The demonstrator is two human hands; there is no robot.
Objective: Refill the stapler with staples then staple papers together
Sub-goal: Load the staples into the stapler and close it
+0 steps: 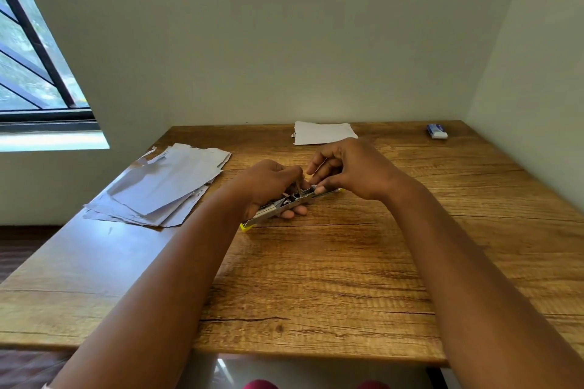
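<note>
Lying opened flat on the wooden table (331, 278), a stapler (286, 203) is gripped by the left hand (268, 183) and pinched by the right hand (347, 167) — loose papers (164, 186) left, staple box (437, 131) far right.

A wooden bench (347, 278) is seen; loose papers (164, 186) are spread left of the grips, a smaller sheet stack (324, 133) beyond them, a staple box (437, 131) far right.

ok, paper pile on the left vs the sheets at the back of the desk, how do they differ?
The left pile is fanned out and messy, its sheets askew with ragged edges; the back sheets lie squared up. The left pile covers more of the desk and overhangs its left edge; the back sheets sit fully on it near the wall. Both are white paper, and neither hand touches them.
</note>
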